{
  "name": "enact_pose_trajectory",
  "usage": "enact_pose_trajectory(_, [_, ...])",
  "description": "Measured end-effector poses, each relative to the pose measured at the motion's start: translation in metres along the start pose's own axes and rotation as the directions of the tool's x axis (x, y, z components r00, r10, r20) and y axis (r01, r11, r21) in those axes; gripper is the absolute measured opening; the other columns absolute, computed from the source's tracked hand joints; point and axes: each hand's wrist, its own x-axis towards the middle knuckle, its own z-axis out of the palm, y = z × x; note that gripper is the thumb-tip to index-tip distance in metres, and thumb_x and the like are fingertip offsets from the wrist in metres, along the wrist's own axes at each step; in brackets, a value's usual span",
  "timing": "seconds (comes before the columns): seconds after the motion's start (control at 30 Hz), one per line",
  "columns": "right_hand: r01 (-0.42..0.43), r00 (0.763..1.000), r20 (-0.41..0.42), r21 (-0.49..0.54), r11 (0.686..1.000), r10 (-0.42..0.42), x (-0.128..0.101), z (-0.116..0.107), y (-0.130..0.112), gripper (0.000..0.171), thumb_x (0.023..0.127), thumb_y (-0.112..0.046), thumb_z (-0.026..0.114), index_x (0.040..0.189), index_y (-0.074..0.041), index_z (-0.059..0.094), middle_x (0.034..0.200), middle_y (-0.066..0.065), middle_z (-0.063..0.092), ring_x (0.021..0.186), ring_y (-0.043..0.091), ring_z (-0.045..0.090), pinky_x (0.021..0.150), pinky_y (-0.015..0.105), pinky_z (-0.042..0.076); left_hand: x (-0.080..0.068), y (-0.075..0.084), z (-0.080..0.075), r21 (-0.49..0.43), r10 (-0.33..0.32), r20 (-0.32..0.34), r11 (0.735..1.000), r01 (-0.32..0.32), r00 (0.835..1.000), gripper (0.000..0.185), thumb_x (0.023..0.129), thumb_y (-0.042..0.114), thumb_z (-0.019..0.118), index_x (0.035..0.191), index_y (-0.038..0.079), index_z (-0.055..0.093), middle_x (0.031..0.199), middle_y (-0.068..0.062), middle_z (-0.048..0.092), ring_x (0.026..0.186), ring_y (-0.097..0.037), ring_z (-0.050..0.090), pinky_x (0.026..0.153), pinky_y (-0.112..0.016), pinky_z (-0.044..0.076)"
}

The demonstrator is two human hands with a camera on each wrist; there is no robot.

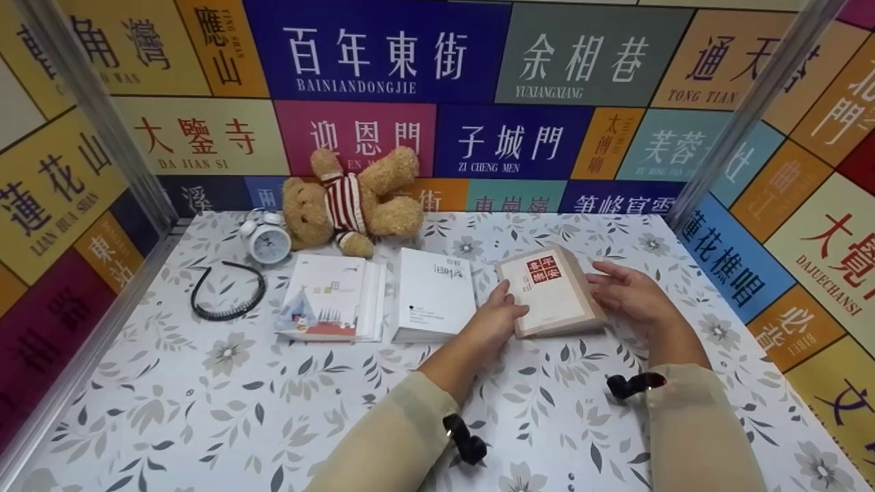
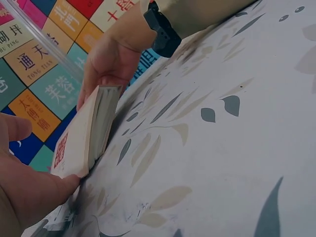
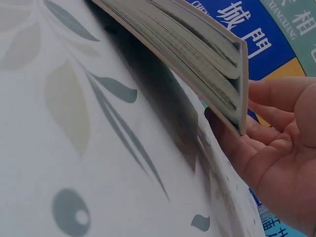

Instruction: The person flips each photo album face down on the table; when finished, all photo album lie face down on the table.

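Observation:
A thick cream book (image 1: 554, 294) with a red square of characters on its cover sits between the two hands at the right of the row. My left hand (image 1: 493, 318) is at its left edge, thumb touching the lower left corner and index finger extended apart from it in the left wrist view. At the spine side, my right hand (image 1: 632, 297) grips the book, with fingertips against the spine and one reaching underneath. In the right wrist view the book's page edges (image 3: 197, 59) show tilted, with shadow on the cloth below.
To the left lie a white book (image 1: 434, 294) and an illustrated book (image 1: 321, 301) overlapping another pale one. Farther left are a black headband (image 1: 229, 314) and a white alarm clock (image 1: 268, 242). A teddy bear (image 1: 348, 205) lies at the back, against the sign-covered wall (image 1: 383, 55).

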Motion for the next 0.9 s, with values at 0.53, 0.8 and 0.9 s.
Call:
enact_pose_trajectory(0.53, [-0.06,0.997,-0.057,-0.019,0.998,0.059,0.004,0.007,-0.003,0.066,0.098,-0.021,0.062,0.155,-0.011,0.03,0.152,0.015,0.044,0.123,0.017,0.06,0.107,0.034,0.049,-0.006,0.013,-0.008,-0.002,0.045,-0.006,0.999,-0.045,0.999,0.074,0.091,0.014,0.059,0.157,0.02,0.026,0.163,-0.01,0.028,0.152,-0.025,0.026,0.123,-0.04,0.028])
enact_pose_trajectory(0.8, [0.085,0.991,-0.093,-0.098,0.992,-0.094,-0.004,0.052,-0.034,0.053,0.096,-0.024,0.065,0.146,-0.016,0.048,0.146,0.014,0.052,0.118,0.023,0.059,0.097,0.032,0.054,-0.021,0.037,-0.041,0.015,0.172,0.033,0.985,-0.173,0.984,0.068,0.096,0.012,0.053,0.157,0.016,0.023,0.161,-0.008,0.033,0.149,-0.025,0.031,0.123,-0.041,0.028])
enact_pose_trajectory(0.9, [0.139,0.989,-0.036,-0.113,0.984,-0.144,-0.004,0.078,-0.042,0.05,0.096,-0.019,0.065,0.144,-0.013,0.051,0.137,0.013,0.058,0.111,0.022,0.064,0.091,0.031,0.057,-0.03,0.048,-0.063,0.012,0.22,0.029,0.975,-0.221,0.975,0.065,0.098,0.011,0.051,0.157,0.014,0.024,0.159,-0.01,0.035,0.148,-0.026,0.032,0.123,-0.043,0.028])
